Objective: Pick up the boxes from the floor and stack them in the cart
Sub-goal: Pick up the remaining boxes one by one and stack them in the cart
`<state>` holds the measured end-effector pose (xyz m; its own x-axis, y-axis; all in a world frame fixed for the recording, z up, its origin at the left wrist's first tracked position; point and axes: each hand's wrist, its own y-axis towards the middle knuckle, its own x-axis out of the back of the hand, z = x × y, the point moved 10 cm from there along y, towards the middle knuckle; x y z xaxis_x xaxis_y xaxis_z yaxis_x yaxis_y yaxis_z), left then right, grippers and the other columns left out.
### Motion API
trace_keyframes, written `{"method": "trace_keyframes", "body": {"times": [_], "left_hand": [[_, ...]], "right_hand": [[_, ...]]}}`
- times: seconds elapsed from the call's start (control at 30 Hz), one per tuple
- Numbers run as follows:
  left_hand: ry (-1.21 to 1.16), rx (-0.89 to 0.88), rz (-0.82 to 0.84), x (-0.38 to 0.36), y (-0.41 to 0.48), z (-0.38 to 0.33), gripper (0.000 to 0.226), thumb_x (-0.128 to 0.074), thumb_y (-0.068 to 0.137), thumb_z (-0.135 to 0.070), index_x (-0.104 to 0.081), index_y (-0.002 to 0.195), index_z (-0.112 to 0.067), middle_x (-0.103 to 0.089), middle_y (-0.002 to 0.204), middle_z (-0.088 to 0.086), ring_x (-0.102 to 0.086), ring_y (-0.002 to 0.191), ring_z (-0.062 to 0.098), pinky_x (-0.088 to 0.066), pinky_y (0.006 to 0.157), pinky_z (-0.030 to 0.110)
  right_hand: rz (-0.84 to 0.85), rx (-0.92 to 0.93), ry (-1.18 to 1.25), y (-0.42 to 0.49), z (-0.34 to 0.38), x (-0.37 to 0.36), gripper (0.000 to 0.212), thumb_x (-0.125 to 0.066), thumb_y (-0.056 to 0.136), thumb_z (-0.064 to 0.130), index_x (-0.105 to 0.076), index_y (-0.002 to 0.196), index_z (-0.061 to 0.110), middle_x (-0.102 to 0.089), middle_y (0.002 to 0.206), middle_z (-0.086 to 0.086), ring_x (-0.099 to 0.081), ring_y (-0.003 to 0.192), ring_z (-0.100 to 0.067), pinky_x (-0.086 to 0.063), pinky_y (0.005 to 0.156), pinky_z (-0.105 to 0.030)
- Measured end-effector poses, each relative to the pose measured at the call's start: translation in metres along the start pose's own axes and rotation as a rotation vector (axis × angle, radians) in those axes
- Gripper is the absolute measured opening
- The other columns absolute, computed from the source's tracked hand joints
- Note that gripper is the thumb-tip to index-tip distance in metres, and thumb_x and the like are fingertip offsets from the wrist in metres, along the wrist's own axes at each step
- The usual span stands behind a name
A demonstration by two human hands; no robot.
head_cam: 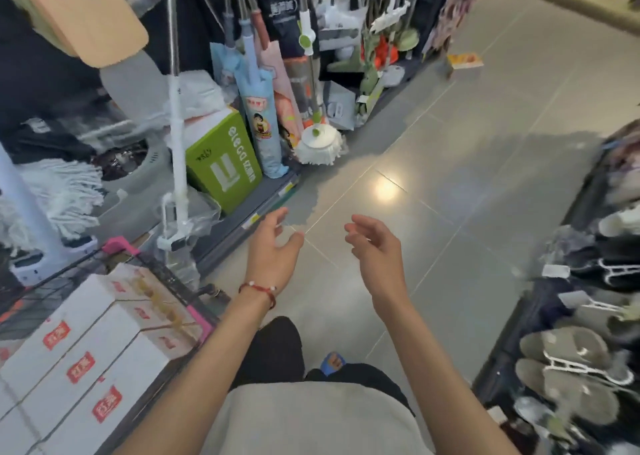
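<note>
Several white boxes point(86, 343) with red labels lie stacked in the wire cart point(194, 312) with pink trim at the lower left. My left hand point(273, 246), with a red bracelet at the wrist, hovers over the grey floor with relaxed fingers and holds nothing. My right hand point(374, 250) hangs beside it, fingers loosely curled, also empty. Far down the aisle, one yellow and orange box point(464, 61) lies on the floor beside the left shelf.
Mops point(318, 146), a green carton point(221, 163) and bagged cleaning goods crowd the left shelf. A rack of slippers point(571, 368) lines the right side. The grey tiled floor point(467, 177) runs between them. Another person's arm point(86, 14) shows at the top left.
</note>
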<state>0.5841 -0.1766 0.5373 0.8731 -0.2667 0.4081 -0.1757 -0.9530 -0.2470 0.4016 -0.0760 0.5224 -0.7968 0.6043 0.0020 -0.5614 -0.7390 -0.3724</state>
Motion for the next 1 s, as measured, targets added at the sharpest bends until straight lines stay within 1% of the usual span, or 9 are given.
{"method": "trace_keyframes", "body": {"times": [0.13,0.23,0.37,0.4,0.5,0.67,0.8,0.9,1.0], "left_hand": [[-0.005,-0.034,0.099,-0.045,0.037,-0.029,0.046,-0.064,0.093,-0.011,-0.055,0.138,-0.016,-0.056,0.14,-0.004,-0.056,0.122,0.013,-0.039,0.096,0.022],[-0.027,-0.047,0.142,-0.077,0.074,-0.047,0.045,-0.064,0.093,-0.01,-0.056,0.137,-0.015,-0.058,0.135,-0.005,-0.058,0.119,0.013,-0.04,0.092,0.017],[-0.062,-0.047,0.235,-0.126,0.135,-0.073,0.043,-0.064,0.093,-0.011,-0.057,0.135,-0.018,-0.058,0.132,-0.007,-0.059,0.117,0.014,-0.047,0.096,0.028],[-0.075,-0.049,0.255,-0.138,0.153,-0.08,0.043,-0.064,0.093,-0.011,-0.057,0.135,-0.018,-0.058,0.131,-0.006,-0.059,0.117,0.013,-0.048,0.095,0.027],[-0.1,-0.053,0.298,-0.166,0.207,-0.109,0.043,-0.066,0.092,-0.01,-0.057,0.133,-0.018,-0.059,0.128,-0.006,-0.06,0.113,0.013,-0.044,0.084,0.013],[-0.097,-0.088,0.395,-0.204,0.281,-0.155,0.035,-0.067,0.092,-0.011,-0.059,0.123,-0.024,-0.064,0.122,-0.004,-0.063,0.108,0.008,-0.047,0.088,0.017],[-0.077,-0.079,0.461,-0.242,0.332,-0.188,0.037,-0.067,0.092,-0.011,-0.061,0.127,-0.02,-0.066,0.12,-0.003,-0.061,0.098,-0.008,-0.044,0.076,0.002],[-0.066,-0.091,0.501,-0.277,0.368,-0.213,0.035,-0.066,0.093,-0.009,-0.061,0.126,-0.018,-0.066,0.12,-0.001,-0.061,0.09,-0.014,-0.043,0.074,0.001],[-0.046,-0.095,0.528,-0.316,0.406,-0.236,0.032,-0.065,0.093,-0.008,-0.061,0.124,-0.018,-0.066,0.119,-0.001,-0.06,0.089,-0.013,-0.043,0.074,0.001]], "right_hand": [[-0.092,-0.009,0.031,0.033,0.015,0.036,0.026,-0.062,0.098,0.008,-0.07,0.11,0.03,-0.073,0.115,0.002,-0.067,0.112,-0.015,-0.053,0.099,-0.034],[-0.149,0.003,0.036,0.069,0.032,0.056,0.027,-0.061,0.098,0.007,-0.07,0.108,0.031,-0.074,0.112,0.003,-0.068,0.113,-0.017,-0.053,0.098,-0.033],[-0.207,0.02,0.015,0.132,0.058,0.075,0.029,-0.061,0.098,0.006,-0.071,0.109,0.031,-0.076,0.109,0.005,-0.069,0.111,-0.015,-0.053,0.094,-0.029],[-0.221,0.026,0.016,0.15,0.066,0.078,0.028,-0.061,0.098,0.006,-0.071,0.11,0.03,-0.076,0.109,0.005,-0.069,0.11,-0.015,-0.053,0.094,-0.029],[-0.268,0.019,0.034,0.2,0.09,0.085,0.027,-0.06,0.099,0.007,-0.07,0.108,0.03,-0.075,0.108,0.005,-0.069,0.11,-0.017,-0.052,0.094,-0.029],[-0.357,-0.036,0.094,0.268,0.119,0.096,0.025,-0.06,0.1,0.006,-0.07,0.112,0.027,-0.075,0.11,0.004,-0.071,0.107,-0.016,-0.052,0.09,-0.028],[-0.429,-0.071,0.13,0.315,0.137,0.11,0.026,-0.06,0.099,0.007,-0.07,0.116,0.024,-0.077,0.107,0.004,-0.072,0.103,-0.016,-0.055,0.094,-0.03],[-0.472,-0.07,0.17,0.353,0.151,0.126,0.026,-0.061,0.099,0.005,-0.07,0.117,0.022,-0.076,0.106,0.003,-0.072,0.104,-0.018,-0.055,0.094,-0.03],[-0.5,-0.075,0.203,0.398,0.162,0.148,0.026,-0.06,0.099,0.003,-0.069,0.115,0.022,-0.075,0.109,0.002,-0.07,0.106,-0.017,-0.055,0.091,-0.026]]}}
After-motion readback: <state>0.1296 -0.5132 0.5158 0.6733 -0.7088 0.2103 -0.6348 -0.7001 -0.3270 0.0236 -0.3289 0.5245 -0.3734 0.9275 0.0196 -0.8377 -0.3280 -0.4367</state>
